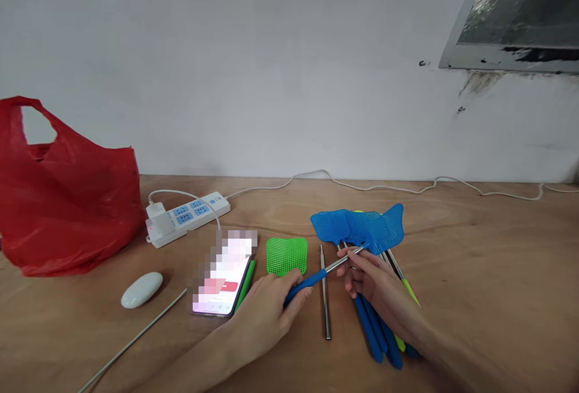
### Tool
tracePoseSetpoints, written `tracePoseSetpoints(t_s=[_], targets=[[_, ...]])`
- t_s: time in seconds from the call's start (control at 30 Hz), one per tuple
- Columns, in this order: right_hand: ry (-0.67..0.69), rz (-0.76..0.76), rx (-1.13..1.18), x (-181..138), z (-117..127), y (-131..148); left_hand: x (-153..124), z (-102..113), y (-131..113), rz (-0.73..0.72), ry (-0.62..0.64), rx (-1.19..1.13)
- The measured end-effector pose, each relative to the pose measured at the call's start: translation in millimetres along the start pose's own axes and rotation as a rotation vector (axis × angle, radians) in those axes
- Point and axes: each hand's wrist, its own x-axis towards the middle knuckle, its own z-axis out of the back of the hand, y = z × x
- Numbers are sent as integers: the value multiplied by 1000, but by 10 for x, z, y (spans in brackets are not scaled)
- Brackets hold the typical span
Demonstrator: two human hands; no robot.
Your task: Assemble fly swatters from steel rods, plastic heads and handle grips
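My left hand (pixel 271 305) is closed around the blue handle of a fly swatter (pixel 308 284). My right hand (pixel 373 281) pinches the same swatter's metal shaft near its blue mesh head, which points up to the right. Beneath it lies a pile of fly swatters (pixel 370 328) with blue and yellow-green handles, their blue heads overlapping at the back. Between my hands a loose metal rod (pixel 325 305) rests on the table, and a green mesh swatter head (pixel 286 254) lies just beyond my left hand. A green handle (pixel 245 287) is left of that hand.
A lit phone (pixel 221 284), partly pixelated, lies beside the green handle. Further left are a white mouse (pixel 142 290), a power strip (pixel 201 215) with a plugged charger, and a red plastic bag (pixel 72 200). White cable (pixel 289 184) runs along the wall.
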Motion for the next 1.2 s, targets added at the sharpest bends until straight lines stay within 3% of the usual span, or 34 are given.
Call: tracePoseSetpoints(t_s=[0.3,0.67,0.97,1.2], targets=[[4,12,-19,-1,16,-23,11,5,16,-14,-14,9],[34,173,-98,8,66,-51,12,-57,40,-60,-66,-13],[43,264,-72,7,46,0,-2,79,-41,-160,-62,-29],[2,146,-388,71,144,10,29,60,28,-68,-63,191]])
